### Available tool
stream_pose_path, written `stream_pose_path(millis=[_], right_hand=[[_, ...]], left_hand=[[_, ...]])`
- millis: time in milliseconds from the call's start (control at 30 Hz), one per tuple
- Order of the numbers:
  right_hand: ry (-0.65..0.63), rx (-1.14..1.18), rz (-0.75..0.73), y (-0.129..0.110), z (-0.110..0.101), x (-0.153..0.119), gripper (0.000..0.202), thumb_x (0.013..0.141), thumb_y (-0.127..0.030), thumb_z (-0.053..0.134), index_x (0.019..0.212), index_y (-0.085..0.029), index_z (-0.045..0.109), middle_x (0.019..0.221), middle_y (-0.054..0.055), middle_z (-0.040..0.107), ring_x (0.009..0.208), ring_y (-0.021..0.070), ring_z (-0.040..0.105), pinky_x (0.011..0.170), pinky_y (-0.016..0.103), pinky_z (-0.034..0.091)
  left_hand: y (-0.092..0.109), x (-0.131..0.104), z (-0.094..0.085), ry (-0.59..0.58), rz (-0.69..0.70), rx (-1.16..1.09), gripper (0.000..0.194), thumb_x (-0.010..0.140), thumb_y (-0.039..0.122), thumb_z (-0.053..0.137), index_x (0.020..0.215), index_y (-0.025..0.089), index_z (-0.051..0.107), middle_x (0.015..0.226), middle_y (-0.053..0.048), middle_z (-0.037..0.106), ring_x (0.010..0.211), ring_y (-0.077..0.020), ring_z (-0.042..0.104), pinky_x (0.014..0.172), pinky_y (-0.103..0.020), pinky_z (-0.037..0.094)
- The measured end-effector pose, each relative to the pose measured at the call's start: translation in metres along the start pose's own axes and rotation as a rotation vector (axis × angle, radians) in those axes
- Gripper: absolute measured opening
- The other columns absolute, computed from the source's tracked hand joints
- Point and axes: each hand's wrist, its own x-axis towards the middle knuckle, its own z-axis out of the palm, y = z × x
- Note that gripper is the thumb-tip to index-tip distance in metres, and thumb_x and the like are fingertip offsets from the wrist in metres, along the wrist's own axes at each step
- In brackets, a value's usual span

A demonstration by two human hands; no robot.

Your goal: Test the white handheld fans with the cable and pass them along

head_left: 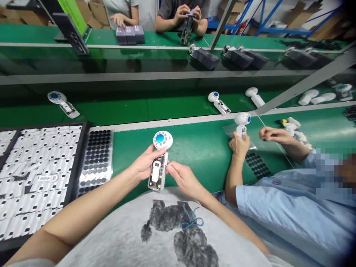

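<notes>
My left hand (145,162) is wrapped round the neck of a white handheld device (158,172). Its round head has a blue centre, and its clear body shows a circuit board with a white cover piece in the middle. The device stands tilted over the green bench, head away from me. At the right side of the body, the thumb and fingers of my right hand (185,178) are pinched together. Whatever they hold there, if anything, is too small to make out.
To my left lie a black tray (87,128) of white plastic parts and a sheet of round black pads (97,152). Similar devices (219,104) rest on the green belt beyond. On my right, a co-worker in a blue sleeve (261,196) holds another device (242,120).
</notes>
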Motion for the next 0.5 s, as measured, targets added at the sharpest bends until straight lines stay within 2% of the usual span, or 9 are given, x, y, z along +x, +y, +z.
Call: stream_pose_path(millis=[200, 267, 400, 500], right_hand=[[-0.053, -0.163, 0.017, 0.001, -0.001, -0.002, 0.030, 0.092, -0.030, 0.029, 0.072, -0.017, 0.048, 0.063, -0.002, 0.049, 0.058, 0.0105, 0.044, 0.057, 0.022, 0.032], [-0.052, -0.189, 0.018, 0.001, 0.001, -0.003, 0.030, 0.092, -0.030, 0.029, 0.073, -0.017, 0.048, 0.064, -0.001, 0.050, 0.059, 0.0111, 0.046, 0.058, 0.022, 0.033], [-0.126, -0.245, 0.042, 0.000, 0.000, -0.003, 0.030, 0.091, -0.029, 0.030, 0.072, -0.017, 0.049, 0.063, 0.000, 0.051, 0.058, 0.0118, 0.047, 0.058, 0.023, 0.033], [-0.173, -0.223, 0.067, 0.000, 0.000, -0.002, 0.029, 0.090, -0.028, 0.031, 0.071, -0.017, 0.050, 0.062, 0.000, 0.052, 0.057, 0.0117, 0.047, 0.057, 0.023, 0.033]], left_hand=[[-0.006, -0.002, 0.002, 0.067, 0.204, 0.163, 0.045, 0.064, 0.022, 0.071, 0.099, 0.018, 0.043, 0.083, -0.002, 0.054, 0.060, -0.0097, 0.054, 0.053, -0.022, 0.045], [-0.007, -0.002, 0.002, 0.082, 0.192, 0.178, 0.046, 0.063, 0.023, 0.071, 0.098, 0.017, 0.043, 0.082, -0.003, 0.054, 0.059, -0.0100, 0.053, 0.052, -0.022, 0.044], [-0.010, -0.002, 0.001, 0.091, 0.064, 0.170, 0.047, 0.063, 0.024, 0.071, 0.099, 0.017, 0.041, 0.074, -0.002, 0.053, 0.054, -0.0117, 0.052, 0.047, -0.024, 0.043], [-0.013, -0.003, -0.002, 0.097, 0.072, 0.172, 0.047, 0.063, 0.024, 0.070, 0.098, 0.017, 0.041, 0.074, -0.002, 0.053, 0.054, -0.0118, 0.053, 0.047, -0.024, 0.044]])
